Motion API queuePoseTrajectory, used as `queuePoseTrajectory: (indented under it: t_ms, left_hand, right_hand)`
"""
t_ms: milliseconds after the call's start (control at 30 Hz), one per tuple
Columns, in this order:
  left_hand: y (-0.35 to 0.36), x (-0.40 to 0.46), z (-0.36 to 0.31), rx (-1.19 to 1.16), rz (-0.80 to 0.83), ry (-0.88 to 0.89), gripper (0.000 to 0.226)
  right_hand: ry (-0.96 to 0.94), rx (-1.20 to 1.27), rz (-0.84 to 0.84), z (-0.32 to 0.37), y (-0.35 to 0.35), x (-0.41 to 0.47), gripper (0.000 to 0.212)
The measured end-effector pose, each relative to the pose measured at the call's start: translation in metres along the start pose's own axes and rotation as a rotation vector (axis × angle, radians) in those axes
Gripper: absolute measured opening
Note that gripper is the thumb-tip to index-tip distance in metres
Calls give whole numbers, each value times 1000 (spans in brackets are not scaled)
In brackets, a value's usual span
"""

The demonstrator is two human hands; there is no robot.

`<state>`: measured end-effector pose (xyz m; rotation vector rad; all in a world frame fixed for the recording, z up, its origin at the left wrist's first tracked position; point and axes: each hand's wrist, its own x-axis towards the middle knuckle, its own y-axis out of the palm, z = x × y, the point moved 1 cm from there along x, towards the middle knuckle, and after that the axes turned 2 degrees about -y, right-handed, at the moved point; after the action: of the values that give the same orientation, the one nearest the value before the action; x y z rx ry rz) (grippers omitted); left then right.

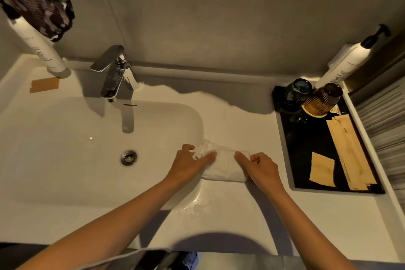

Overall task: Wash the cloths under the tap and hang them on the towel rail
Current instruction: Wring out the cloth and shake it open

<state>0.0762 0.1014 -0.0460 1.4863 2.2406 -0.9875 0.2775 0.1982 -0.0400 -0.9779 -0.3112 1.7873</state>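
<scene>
Both hands are on a rolled white cloth [223,163] that lies on the white counter [230,215] just right of the basin [65,138], its left end at the basin's edge. The left hand [188,165] pinches the loose, crumpled left end between thumb and fingers; the right hand [260,167] has its fingers curled in and nips the right end. So both grips are narrow and closed on the fabric. The step in hand looks like picking up or unrolling the cloth for washing. To do it well, lift both ends together, carry it left over the basin so drips fall inside, then shake it open beneath the chrome tap [115,72], which shows no running water. The cloth is a short, thick roll of towelling, creased, with a ragged tuft at its left end; I cannot tell whether it is wet, though the counter near it glistens. No towel rail is in view
</scene>
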Motion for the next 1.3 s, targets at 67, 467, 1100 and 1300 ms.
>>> queuePoseTrajectory:
  t_ms: [67,467,1100,1300]
  left_hand:
    - [9,3,6,109,47,14,92]
    - [-23,0,-20,-586,247,-189,47]
    - [-55,-187,-22,-826,232,8,48]
    - [-15,-250,-21,-904,505,60,37]
  right_hand:
    - [10,-80,71,4,2,3,60]
    - [30,544,270,49,1,-15,24]
    - [-505,651,28,42,11,-241,32]
    - [-332,609,-139,20,-13,-261,49]
